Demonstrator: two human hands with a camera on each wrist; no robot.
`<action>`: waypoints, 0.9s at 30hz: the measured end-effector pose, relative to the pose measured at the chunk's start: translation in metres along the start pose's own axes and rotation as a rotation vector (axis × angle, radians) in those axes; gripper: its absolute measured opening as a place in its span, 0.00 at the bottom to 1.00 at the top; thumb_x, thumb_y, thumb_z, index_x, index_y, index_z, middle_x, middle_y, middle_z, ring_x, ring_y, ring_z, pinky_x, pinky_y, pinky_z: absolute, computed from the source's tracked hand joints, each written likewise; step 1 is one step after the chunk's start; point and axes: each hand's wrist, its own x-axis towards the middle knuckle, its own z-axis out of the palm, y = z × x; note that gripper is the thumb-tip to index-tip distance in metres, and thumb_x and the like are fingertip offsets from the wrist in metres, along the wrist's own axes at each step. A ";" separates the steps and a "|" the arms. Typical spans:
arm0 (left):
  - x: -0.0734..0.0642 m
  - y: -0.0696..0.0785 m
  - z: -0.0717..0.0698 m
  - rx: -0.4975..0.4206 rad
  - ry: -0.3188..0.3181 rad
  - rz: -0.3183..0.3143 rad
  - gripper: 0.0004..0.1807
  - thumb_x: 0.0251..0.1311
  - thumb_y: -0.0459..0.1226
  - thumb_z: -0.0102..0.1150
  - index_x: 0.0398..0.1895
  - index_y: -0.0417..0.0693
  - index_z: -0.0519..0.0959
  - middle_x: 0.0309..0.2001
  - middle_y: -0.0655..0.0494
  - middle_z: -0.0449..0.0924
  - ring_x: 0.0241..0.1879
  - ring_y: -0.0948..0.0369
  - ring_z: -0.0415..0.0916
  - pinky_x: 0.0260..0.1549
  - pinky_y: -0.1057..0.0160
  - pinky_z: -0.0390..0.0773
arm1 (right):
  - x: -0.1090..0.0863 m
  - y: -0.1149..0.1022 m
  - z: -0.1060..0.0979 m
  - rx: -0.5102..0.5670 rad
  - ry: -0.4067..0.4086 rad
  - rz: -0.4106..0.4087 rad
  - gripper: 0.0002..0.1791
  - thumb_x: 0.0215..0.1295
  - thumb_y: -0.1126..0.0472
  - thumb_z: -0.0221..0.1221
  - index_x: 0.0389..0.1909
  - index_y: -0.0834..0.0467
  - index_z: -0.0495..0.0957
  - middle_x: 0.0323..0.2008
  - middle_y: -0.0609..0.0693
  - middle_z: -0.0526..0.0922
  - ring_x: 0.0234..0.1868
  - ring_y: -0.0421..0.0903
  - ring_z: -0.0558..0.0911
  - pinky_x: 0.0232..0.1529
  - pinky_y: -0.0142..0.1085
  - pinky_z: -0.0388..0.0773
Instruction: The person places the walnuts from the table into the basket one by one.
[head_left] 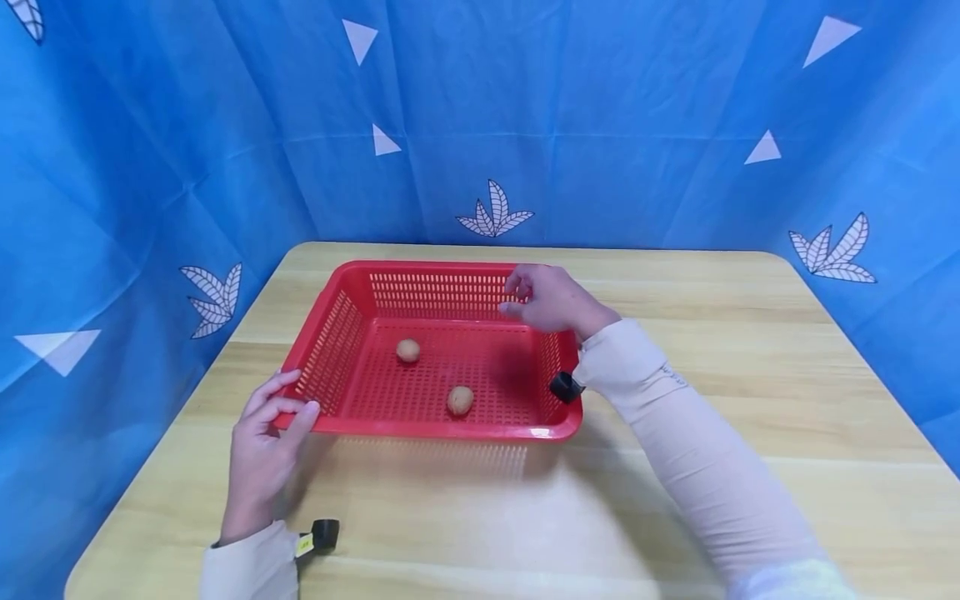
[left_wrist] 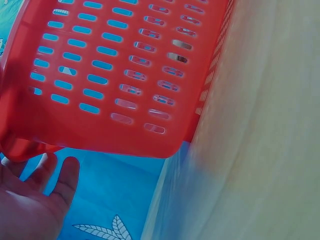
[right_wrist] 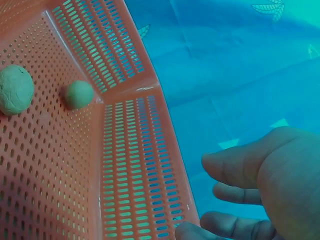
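A red plastic basket (head_left: 442, 430) with slotted walls is in the middle of the head view. Two walnuts (head_left: 460, 401) lie apart on its floor, one near the front and the other walnut (head_left: 408, 351) farther back and left. At the front left corner my left hand (head_left: 262, 454) pinches the basket's rim, thumb on the near side. My right hand (head_left: 553, 298) hovers over the back right part of the basket, its fingers loosely bent. In the right wrist view, thumb and fingers (right_wrist: 235, 162) stand apart with nothing between them.
The basket is over a light wooden table (head_left: 750, 358) with rounded corners. A blue cloth (head_left: 637, 125) printed with white leaves and triangles hangs behind the table and along its sides. Each wrist wears a small black camera (head_left: 325, 534).
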 end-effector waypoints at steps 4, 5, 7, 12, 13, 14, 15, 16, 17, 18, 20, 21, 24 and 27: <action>0.001 0.002 0.002 -0.039 0.003 0.016 0.10 0.59 0.33 0.65 0.35 0.30 0.80 0.64 0.59 0.66 0.68 0.58 0.54 0.39 0.79 0.75 | -0.002 -0.001 -0.006 -0.011 0.002 0.024 0.19 0.63 0.54 0.64 0.50 0.58 0.75 0.46 0.55 0.77 0.48 0.52 0.76 0.49 0.46 0.77; 0.001 0.002 0.003 -0.045 0.004 0.019 0.10 0.59 0.33 0.65 0.35 0.30 0.80 0.64 0.59 0.67 0.68 0.58 0.54 0.39 0.79 0.75 | -0.002 0.000 -0.007 -0.019 0.003 0.025 0.18 0.63 0.54 0.64 0.50 0.58 0.75 0.46 0.55 0.78 0.48 0.52 0.76 0.49 0.46 0.77; 0.002 0.002 0.003 -0.049 0.006 0.019 0.10 0.59 0.32 0.65 0.35 0.30 0.80 0.64 0.59 0.67 0.68 0.58 0.54 0.39 0.79 0.75 | -0.003 0.001 -0.009 -0.032 0.008 0.024 0.17 0.63 0.54 0.64 0.48 0.58 0.76 0.44 0.55 0.78 0.47 0.52 0.76 0.48 0.46 0.77; 0.002 0.003 0.003 -0.042 0.007 0.016 0.10 0.59 0.33 0.65 0.34 0.30 0.80 0.64 0.59 0.67 0.67 0.57 0.55 0.39 0.79 0.74 | -0.004 0.005 -0.012 -0.059 0.021 0.010 0.16 0.63 0.54 0.64 0.46 0.58 0.76 0.42 0.54 0.79 0.45 0.52 0.77 0.48 0.46 0.77; 0.002 0.002 0.003 -0.041 0.007 0.015 0.10 0.59 0.33 0.65 0.34 0.30 0.80 0.64 0.59 0.67 0.67 0.57 0.55 0.39 0.79 0.74 | -0.005 0.006 -0.013 -0.062 0.025 0.009 0.15 0.63 0.54 0.64 0.46 0.58 0.76 0.43 0.54 0.80 0.45 0.52 0.77 0.48 0.45 0.76; 0.002 0.003 0.003 -0.043 0.007 0.017 0.10 0.59 0.33 0.65 0.34 0.30 0.80 0.64 0.60 0.67 0.67 0.58 0.55 0.39 0.79 0.75 | -0.005 0.007 -0.014 -0.062 0.028 0.011 0.16 0.63 0.54 0.64 0.46 0.58 0.76 0.43 0.54 0.80 0.45 0.52 0.77 0.48 0.46 0.76; 0.002 0.003 0.002 -0.043 0.006 0.016 0.10 0.60 0.33 0.65 0.34 0.30 0.80 0.64 0.60 0.67 0.67 0.58 0.55 0.39 0.79 0.75 | -0.006 0.009 -0.014 -0.066 0.031 0.012 0.16 0.63 0.54 0.64 0.46 0.58 0.76 0.43 0.54 0.80 0.45 0.52 0.77 0.48 0.46 0.76; 0.002 0.003 0.003 -0.046 0.005 0.017 0.10 0.60 0.33 0.65 0.34 0.30 0.80 0.64 0.60 0.67 0.67 0.58 0.55 0.39 0.79 0.75 | -0.006 0.010 -0.015 -0.068 0.035 0.013 0.16 0.63 0.54 0.64 0.46 0.58 0.76 0.43 0.54 0.80 0.45 0.52 0.77 0.48 0.46 0.76; 0.001 0.003 0.002 -0.046 0.006 0.016 0.10 0.60 0.33 0.65 0.34 0.30 0.80 0.64 0.60 0.67 0.67 0.58 0.55 0.39 0.79 0.75 | -0.007 0.012 -0.016 -0.069 0.040 0.014 0.16 0.63 0.54 0.64 0.46 0.59 0.76 0.43 0.54 0.80 0.45 0.52 0.78 0.48 0.46 0.77; 0.001 0.003 0.002 -0.044 0.006 0.014 0.10 0.60 0.33 0.65 0.34 0.30 0.80 0.64 0.60 0.67 0.67 0.58 0.55 0.39 0.79 0.75 | -0.007 0.013 -0.016 -0.068 0.043 0.015 0.16 0.63 0.54 0.64 0.46 0.59 0.76 0.43 0.54 0.80 0.45 0.52 0.78 0.48 0.46 0.77; 0.001 0.003 0.002 -0.039 0.010 0.006 0.11 0.59 0.33 0.65 0.35 0.30 0.80 0.64 0.60 0.67 0.67 0.57 0.55 0.38 0.79 0.75 | -0.008 0.016 -0.018 -0.066 0.048 0.014 0.16 0.64 0.54 0.64 0.46 0.59 0.76 0.43 0.55 0.80 0.46 0.52 0.78 0.49 0.46 0.77; 0.001 0.003 0.002 -0.034 0.011 0.006 0.11 0.59 0.33 0.65 0.35 0.30 0.80 0.64 0.60 0.67 0.67 0.57 0.55 0.38 0.80 0.74 | -0.009 0.018 -0.019 -0.065 0.052 0.013 0.16 0.64 0.54 0.63 0.47 0.59 0.76 0.43 0.55 0.80 0.46 0.52 0.78 0.49 0.46 0.77; 0.000 0.003 0.001 -0.025 0.012 0.004 0.11 0.59 0.33 0.65 0.35 0.30 0.80 0.64 0.60 0.67 0.67 0.57 0.55 0.38 0.80 0.74 | -0.012 0.021 -0.022 -0.055 0.064 0.013 0.15 0.64 0.55 0.63 0.47 0.60 0.76 0.44 0.55 0.80 0.46 0.53 0.78 0.47 0.47 0.77; 0.000 0.003 0.001 -0.029 0.009 0.003 0.11 0.59 0.33 0.65 0.35 0.30 0.80 0.64 0.60 0.67 0.67 0.58 0.55 0.39 0.80 0.74 | -0.014 0.026 -0.025 -0.056 0.082 0.009 0.14 0.64 0.56 0.63 0.45 0.60 0.76 0.42 0.55 0.80 0.44 0.53 0.77 0.45 0.46 0.77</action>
